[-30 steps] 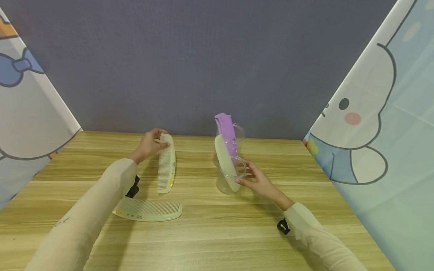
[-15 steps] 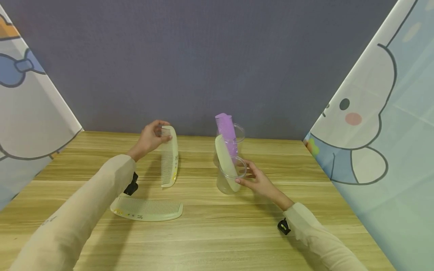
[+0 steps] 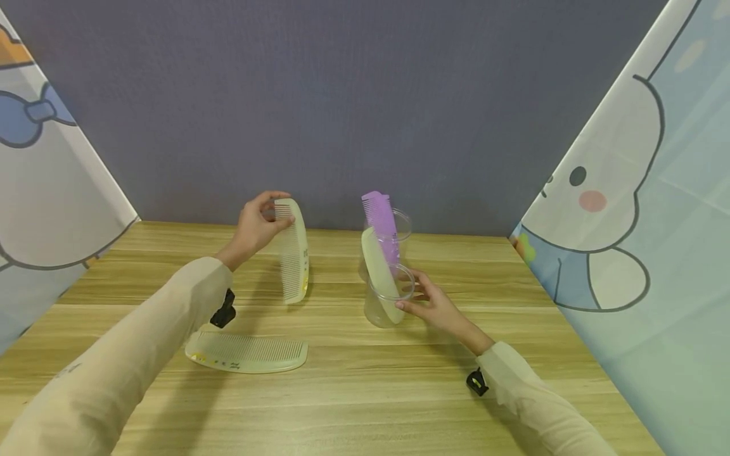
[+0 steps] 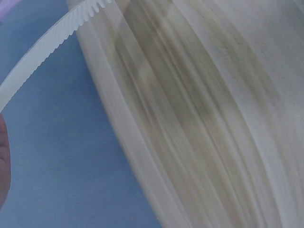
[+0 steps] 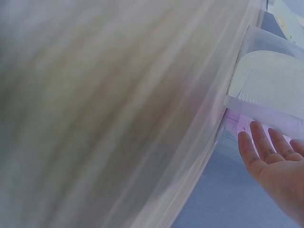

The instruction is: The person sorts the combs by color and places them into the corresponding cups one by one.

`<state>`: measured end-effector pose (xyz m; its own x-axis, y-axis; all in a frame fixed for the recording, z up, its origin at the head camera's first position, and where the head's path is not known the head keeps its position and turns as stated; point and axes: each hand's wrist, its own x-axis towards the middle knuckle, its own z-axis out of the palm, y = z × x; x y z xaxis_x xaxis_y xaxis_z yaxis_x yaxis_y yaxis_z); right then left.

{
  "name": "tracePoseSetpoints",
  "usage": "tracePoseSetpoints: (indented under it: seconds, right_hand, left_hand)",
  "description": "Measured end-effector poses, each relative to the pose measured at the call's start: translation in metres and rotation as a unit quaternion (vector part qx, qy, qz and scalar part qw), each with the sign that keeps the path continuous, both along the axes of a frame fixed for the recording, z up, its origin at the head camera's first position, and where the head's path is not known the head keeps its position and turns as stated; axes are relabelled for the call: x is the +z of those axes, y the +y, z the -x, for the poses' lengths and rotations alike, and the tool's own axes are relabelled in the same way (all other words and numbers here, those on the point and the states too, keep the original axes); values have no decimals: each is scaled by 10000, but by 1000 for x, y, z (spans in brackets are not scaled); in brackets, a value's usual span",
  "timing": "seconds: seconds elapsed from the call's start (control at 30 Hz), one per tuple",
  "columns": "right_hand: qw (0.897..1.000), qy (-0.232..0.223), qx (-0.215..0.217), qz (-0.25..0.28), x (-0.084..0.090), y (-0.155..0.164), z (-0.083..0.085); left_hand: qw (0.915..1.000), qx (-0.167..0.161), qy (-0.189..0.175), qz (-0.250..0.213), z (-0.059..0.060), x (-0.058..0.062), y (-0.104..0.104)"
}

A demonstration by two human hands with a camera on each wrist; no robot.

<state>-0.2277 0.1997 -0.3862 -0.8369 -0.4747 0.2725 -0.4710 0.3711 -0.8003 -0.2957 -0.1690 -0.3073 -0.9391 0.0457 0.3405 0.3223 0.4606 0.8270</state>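
Note:
In the head view my left hand [image 3: 256, 225] pinches a pale green comb [image 3: 298, 263] by its top end. The comb hangs roughly upright above the table, its teeth to the left; in the left wrist view only part of this comb [image 4: 38, 50] shows. My right hand [image 3: 436, 310] holds the side of the front clear plastic cup [image 3: 377, 313], thumb near and fingers behind. Another pale green comb [image 3: 376, 263] leans inside that cup. Right behind stands a second clear cup [image 3: 403, 223] with purple comb [image 3: 381, 215] in it, possibly more than one.
A pale green comb [image 3: 248, 356] lies flat on the wooden table [image 3: 353, 405], close to the left forearm. The dark grey wall [image 3: 331, 114] rises at the table's back edge. Cartoon-printed cloths flank both sides.
My left hand has lifted the comb up and moved it slightly right and away from me. The right hand and both cups have stayed put.

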Motion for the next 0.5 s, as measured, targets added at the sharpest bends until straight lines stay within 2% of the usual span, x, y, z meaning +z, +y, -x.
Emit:
tracePoseSetpoints:
  seconds: [0.27, 0.5]
  right_hand:
    - [9999, 107, 15, 40, -1, 0, 0]
    - [9999, 95, 18, 78, 0, 0, 0]
  left_hand:
    - [9964, -29, 720, -453, -3, 15, 8]
    - [9907, -115, 1083, -821, -7, 28, 15]
